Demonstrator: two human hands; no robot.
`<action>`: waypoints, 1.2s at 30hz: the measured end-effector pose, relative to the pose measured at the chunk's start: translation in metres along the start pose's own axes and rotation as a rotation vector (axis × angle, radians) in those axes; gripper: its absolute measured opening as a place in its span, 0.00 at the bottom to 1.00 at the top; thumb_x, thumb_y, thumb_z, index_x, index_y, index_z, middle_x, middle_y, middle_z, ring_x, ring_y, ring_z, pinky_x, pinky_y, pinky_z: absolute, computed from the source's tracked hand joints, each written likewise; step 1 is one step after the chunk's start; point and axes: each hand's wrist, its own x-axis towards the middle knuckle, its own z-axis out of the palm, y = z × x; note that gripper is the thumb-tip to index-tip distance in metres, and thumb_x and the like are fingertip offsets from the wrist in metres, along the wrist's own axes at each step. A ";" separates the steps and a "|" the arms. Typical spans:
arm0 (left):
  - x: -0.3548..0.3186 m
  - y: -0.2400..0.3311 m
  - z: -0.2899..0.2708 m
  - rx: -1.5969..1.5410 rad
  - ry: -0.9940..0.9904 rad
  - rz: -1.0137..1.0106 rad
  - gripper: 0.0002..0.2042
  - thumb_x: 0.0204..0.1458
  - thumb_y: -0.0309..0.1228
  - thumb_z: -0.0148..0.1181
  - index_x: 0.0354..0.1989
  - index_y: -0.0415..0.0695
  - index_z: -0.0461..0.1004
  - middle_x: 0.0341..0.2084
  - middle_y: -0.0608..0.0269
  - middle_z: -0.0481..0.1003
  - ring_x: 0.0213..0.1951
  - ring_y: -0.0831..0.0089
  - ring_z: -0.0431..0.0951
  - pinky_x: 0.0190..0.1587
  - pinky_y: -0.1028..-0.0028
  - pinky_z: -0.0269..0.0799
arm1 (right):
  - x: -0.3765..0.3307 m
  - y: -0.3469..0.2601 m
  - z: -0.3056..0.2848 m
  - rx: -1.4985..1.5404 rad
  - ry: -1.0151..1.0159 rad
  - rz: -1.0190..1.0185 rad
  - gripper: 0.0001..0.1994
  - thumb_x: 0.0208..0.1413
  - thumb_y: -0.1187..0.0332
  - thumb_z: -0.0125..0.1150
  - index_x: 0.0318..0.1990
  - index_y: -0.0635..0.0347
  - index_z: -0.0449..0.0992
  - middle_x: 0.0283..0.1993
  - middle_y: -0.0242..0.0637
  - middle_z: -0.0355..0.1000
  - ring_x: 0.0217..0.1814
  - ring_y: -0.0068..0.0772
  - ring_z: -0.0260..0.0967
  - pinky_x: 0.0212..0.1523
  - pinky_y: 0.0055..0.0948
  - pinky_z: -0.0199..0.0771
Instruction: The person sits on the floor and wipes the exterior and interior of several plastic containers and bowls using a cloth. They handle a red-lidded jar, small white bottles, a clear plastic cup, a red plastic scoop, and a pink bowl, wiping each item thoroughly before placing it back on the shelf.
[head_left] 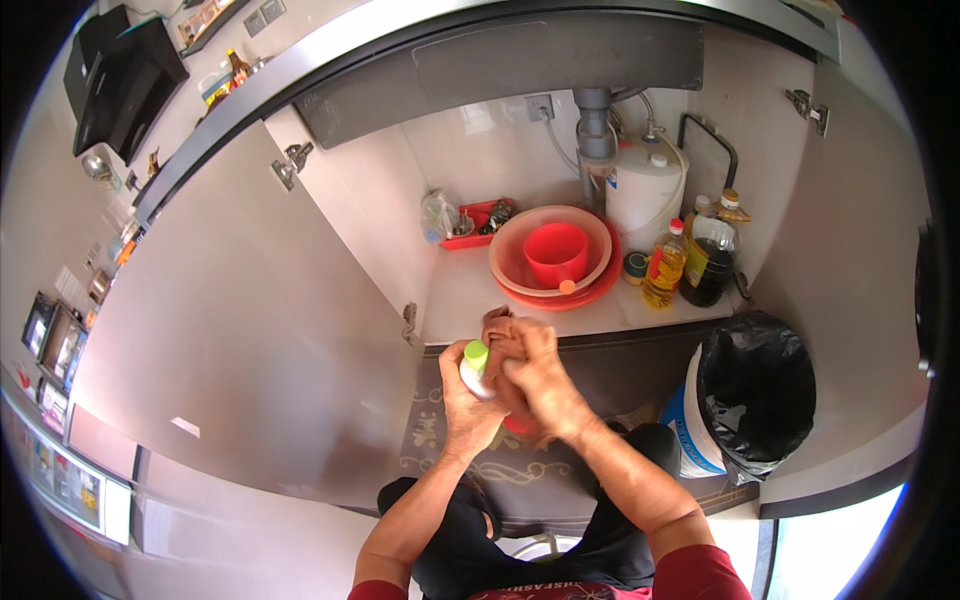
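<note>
A white bottle with a green cap (pixel 474 368) sits upright in the left hand (pixel 462 405), low in front of the open under-sink cupboard. The fingers are wrapped round its body and the cap is on. Pressed against its side is a brownish cloth (pixel 503 331), bunched in the right hand (pixel 535 375), which closes over it — so both hands are full, neither spread. It looks like wiping in mid-course: cloth and bottle are in contact, though how much of the bottle is clean I can't judge, as the hands hide most of it. Both forearms rise from below and meet at the middle, wrists bent inward, right hand above and slightly over the left.

Behind them on the cupboard shelf (pixel 470 300) stands a stack of red basins (pixel 552 262), with two oil bottles (pixel 690 262) beside it. A bin lined with a black bag (pixel 752 390) stands to the right.
</note>
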 end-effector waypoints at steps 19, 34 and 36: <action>0.002 -0.009 -0.014 0.041 -0.002 -0.167 0.31 0.39 0.22 0.69 0.46 0.44 0.51 0.38 0.60 0.66 0.37 0.77 0.69 0.40 0.75 0.70 | -0.014 0.023 0.026 0.234 -0.024 0.083 0.26 0.61 0.53 0.44 0.60 0.62 0.58 0.55 0.49 0.60 0.58 0.42 0.58 0.57 0.34 0.59; 0.014 -0.009 -0.033 -0.314 0.101 -0.399 0.32 0.35 0.16 0.67 0.49 0.42 0.55 0.33 0.59 0.70 0.31 0.70 0.76 0.34 0.69 0.78 | -0.011 0.027 -0.057 0.418 -0.097 0.392 0.14 0.56 0.70 0.55 0.49 0.66 0.71 0.42 0.34 0.72 0.42 0.20 0.66 0.46 0.21 0.67; 0.012 -0.007 -0.032 -0.321 0.063 -0.356 0.36 0.33 0.15 0.70 0.49 0.42 0.53 0.35 0.60 0.70 0.33 0.74 0.75 0.35 0.71 0.77 | -0.009 0.023 -0.053 0.546 -0.112 0.343 0.15 0.57 0.68 0.55 0.49 0.65 0.70 0.43 0.37 0.72 0.44 0.23 0.67 0.48 0.23 0.68</action>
